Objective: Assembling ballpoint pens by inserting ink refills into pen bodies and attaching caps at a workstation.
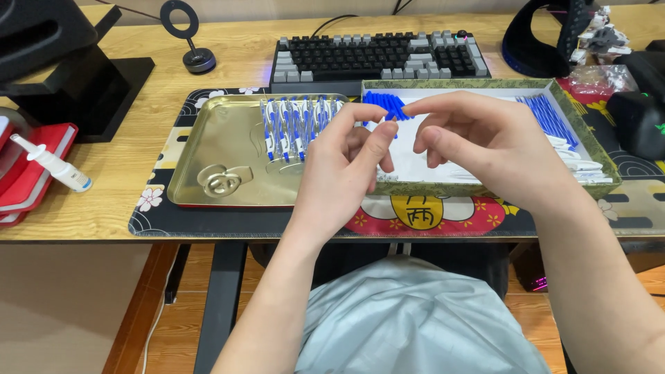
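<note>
left hand [353,156] pinches blue part [392,127] | right hand [478,142] beside | box [485,188]

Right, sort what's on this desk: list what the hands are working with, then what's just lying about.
In use:
left hand
right hand
small blue part pinched between both
box of blue and white pen parts
gold tray with finished pens

Lying about:
keyboard
spray bottle
red case
ring stand
</note>
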